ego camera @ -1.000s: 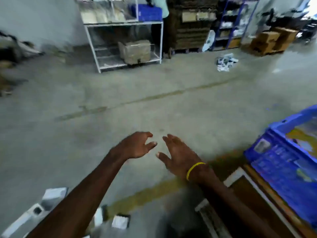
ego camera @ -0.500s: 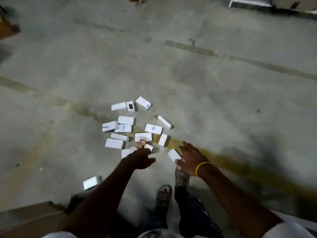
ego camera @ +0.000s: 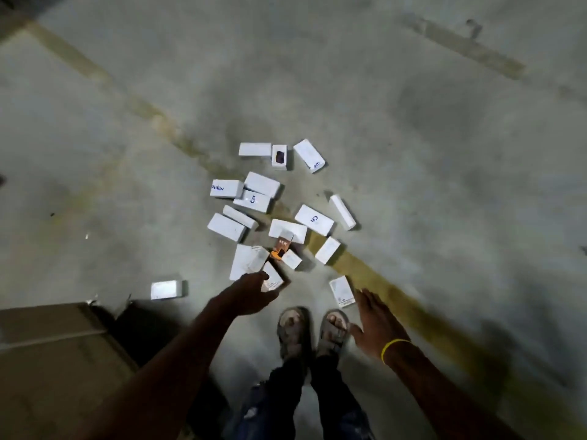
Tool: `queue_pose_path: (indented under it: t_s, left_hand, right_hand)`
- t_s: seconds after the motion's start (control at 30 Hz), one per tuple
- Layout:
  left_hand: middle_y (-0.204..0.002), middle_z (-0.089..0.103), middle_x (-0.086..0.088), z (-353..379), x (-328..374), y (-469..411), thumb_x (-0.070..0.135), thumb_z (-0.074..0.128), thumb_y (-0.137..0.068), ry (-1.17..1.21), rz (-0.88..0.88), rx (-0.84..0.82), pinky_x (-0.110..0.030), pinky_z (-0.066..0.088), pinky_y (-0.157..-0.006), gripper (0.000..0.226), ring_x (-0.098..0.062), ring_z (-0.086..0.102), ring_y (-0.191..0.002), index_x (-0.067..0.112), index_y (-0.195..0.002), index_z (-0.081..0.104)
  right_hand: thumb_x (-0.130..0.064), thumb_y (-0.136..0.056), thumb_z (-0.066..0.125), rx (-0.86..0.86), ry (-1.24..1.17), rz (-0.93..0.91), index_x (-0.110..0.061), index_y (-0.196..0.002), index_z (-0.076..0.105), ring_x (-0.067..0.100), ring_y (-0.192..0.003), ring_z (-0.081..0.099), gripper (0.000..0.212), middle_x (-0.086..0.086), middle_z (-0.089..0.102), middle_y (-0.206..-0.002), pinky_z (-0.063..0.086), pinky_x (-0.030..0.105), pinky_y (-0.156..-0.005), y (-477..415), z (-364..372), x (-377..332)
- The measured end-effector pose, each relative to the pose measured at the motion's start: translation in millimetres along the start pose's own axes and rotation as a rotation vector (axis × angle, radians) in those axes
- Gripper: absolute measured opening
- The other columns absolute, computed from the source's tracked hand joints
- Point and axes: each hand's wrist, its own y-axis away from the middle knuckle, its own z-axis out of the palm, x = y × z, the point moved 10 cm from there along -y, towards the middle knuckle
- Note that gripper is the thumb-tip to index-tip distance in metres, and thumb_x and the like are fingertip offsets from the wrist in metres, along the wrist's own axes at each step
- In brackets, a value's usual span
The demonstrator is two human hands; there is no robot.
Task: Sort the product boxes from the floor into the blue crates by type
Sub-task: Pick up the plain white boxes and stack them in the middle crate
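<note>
Several white product boxes (ego camera: 314, 219) lie scattered on the concrete floor, with one small orange-brown box (ego camera: 280, 247) among them. My left hand (ego camera: 251, 293) reaches down to the nearest white box (ego camera: 272, 280); its thumb is at the box's left edge and its fingers curl under the near end, but I cannot see whether it grips. My right hand (ego camera: 376, 323), with a yellow wristband, hovers with fingers straight just right of another white box (ego camera: 341, 292). One white box (ego camera: 165, 289) lies apart on the left. No blue crate is in view.
A brown cardboard carton (ego camera: 47, 360) stands at the lower left beside my left arm. My sandalled feet (ego camera: 313, 331) are planted just below the pile. A worn yellow floor line (ego camera: 381, 281) runs diagonally under the boxes.
My view dropped from the room and blue crate to the floor pile. Both hands have lowered toward the boxes, the left reaching the nearest box and the right spreading flat.
</note>
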Motion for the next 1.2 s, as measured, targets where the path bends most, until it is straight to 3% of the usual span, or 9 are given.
queue_pose_path:
  t_s: [0.07,0.23,0.4,0.5,0.63,0.8,1.0,1.13,1.2]
  left_hand:
    - [-0.126,0.064,-0.014,8.8,-5.9,-39.6,0.044,0.066,-0.09,0.033,-0.019,0.006,-0.031,0.044,-0.094,0.053,-0.031,0.06,-0.114,0.007,-0.127,0.058]
    - [-0.135,0.06,-0.013,34.4,-23.6,-145.6,0.033,0.065,-0.094,0.064,-0.02,0.022,-0.028,0.039,-0.094,0.047,-0.03,0.055,-0.124,0.008,-0.132,0.055]
    - [-0.124,0.065,-0.015,61.9,-58.0,-259.7,0.031,0.065,-0.091,0.113,-0.042,0.074,-0.03,0.048,-0.079,0.041,-0.034,0.063,-0.109,0.007,-0.123,0.059]
    - [-0.133,0.06,-0.017,69.1,-77.2,-320.4,0.03,0.066,-0.092,0.176,-0.087,0.118,-0.034,0.048,-0.093,0.047,-0.033,0.059,-0.118,0.002,-0.129,0.057]
    - [-0.124,0.064,-0.01,71.6,-108.9,-399.9,0.032,0.066,-0.092,0.308,-0.148,0.228,-0.032,0.047,-0.086,0.043,-0.024,0.061,-0.11,0.002,-0.124,0.061]
    - [-0.127,0.063,-0.012,88.8,-157.2,-480.0,0.044,0.067,-0.087,0.511,-0.269,0.304,-0.043,0.049,-0.1,0.058,-0.031,0.058,-0.118,0.002,-0.127,0.06]
    - [-0.127,0.063,-0.013,128.7,-185.2,-522.7,0.051,0.072,-0.079,0.776,-0.469,0.336,-0.043,0.055,-0.093,0.071,-0.032,0.062,-0.113,0.005,-0.131,0.054]
    - [-0.109,0.061,-0.003,132.8,-180.2,-530.2,0.043,0.086,-0.07,0.801,-0.526,0.415,-0.031,0.056,-0.083,0.067,-0.026,0.065,-0.105,0.002,-0.117,0.061]
    - [-0.105,0.063,-0.007,132.4,-173.8,-535.7,0.037,0.093,-0.062,0.879,-0.533,0.42,-0.032,0.058,-0.082,0.063,-0.025,0.068,-0.1,0.004,-0.107,0.063]
  right_hand:
    - [-0.038,-0.096,0.046,-0.013,0.015,0.001,-0.012,-0.156,0.003,0.026,-0.152,0.006,0.079,0.01,0.003,-0.165,0.009,0.035,-0.123,-41.3,17.8,12.3]
    - [-0.038,-0.095,0.049,0.015,0.026,-0.032,-0.008,-0.156,0.006,0.028,-0.151,0.009,0.08,0.013,0.007,-0.164,0.01,0.037,-0.123,-161.6,54.9,25.3]
    - [-0.032,-0.093,0.052,0.082,0.039,-0.132,-0.004,-0.155,0.009,0.029,-0.151,0.01,0.081,0.017,0.009,-0.163,0.009,0.035,-0.123,-286.2,90.2,13.4]
    - [-0.029,-0.092,0.054,0.128,0.014,-0.154,-0.004,-0.154,0.014,0.03,-0.151,0.01,0.078,0.016,0.013,-0.162,0.01,0.035,-0.123,-350.9,104.1,9.5]
    - [-0.029,-0.091,0.058,0.183,-0.011,-0.149,-0.002,-0.153,0.016,0.029,-0.151,0.009,0.079,0.016,0.014,-0.162,0.012,0.036,-0.122,-434.4,119.6,10.8]
    - [-0.025,-0.09,0.057,0.233,0.046,-0.12,0.0,-0.154,0.01,0.029,-0.152,0.006,0.084,0.016,0.01,-0.163,0.01,0.038,-0.123,-518.9,135.1,22.6]
    - [-0.031,-0.084,0.068,0.318,0.079,0.027,0.0,-0.154,0.005,0.033,-0.151,0.006,0.099,0.017,0.009,-0.163,0.012,0.043,-0.122,-572.8,142.5,50.5]
    - [-0.026,-0.079,0.075,0.302,0.015,0.038,0.004,-0.151,0.016,0.037,-0.142,0.027,0.098,0.023,0.03,-0.151,0.018,0.039,-0.12,-589.2,144.4,57.2]
    - [-0.023,-0.074,0.078,0.32,0.022,0.015,0.004,-0.145,0.028,0.036,-0.13,0.039,0.091,0.023,0.041,-0.139,0.025,0.037,-0.113,-589.9,141.0,52.5]
